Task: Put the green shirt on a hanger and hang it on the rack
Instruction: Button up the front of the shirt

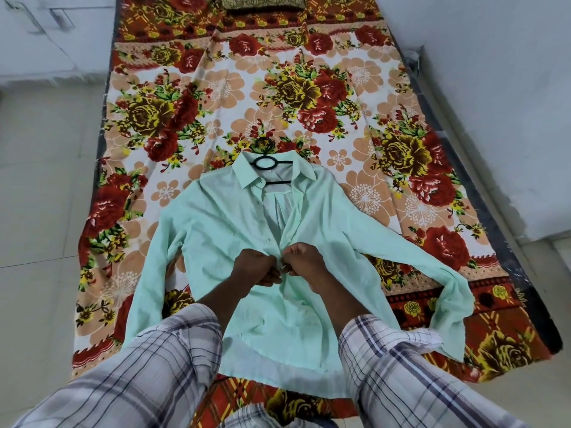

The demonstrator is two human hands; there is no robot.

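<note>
Head view: green shirt (222, 230) flat on floral bedsheet (355, 88), black hanger (266, 163) inside collar. Left hand (255, 268) and right hand (304, 261) pinching placket mid-chest. Sleeves spread toward sheet edges; bare sheet beyond collar.

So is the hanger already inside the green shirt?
Yes, the black hanger sits inside the collar of the green shirt, its hook poking out onto the bedsheet.

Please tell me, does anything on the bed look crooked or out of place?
Nothing is damaged or spilled. Small things only: the right sleeve of the green shirt is bent and folded back at the cuff, and the black hanger sits in the open collar while both hands pinch the front edges together.
</note>
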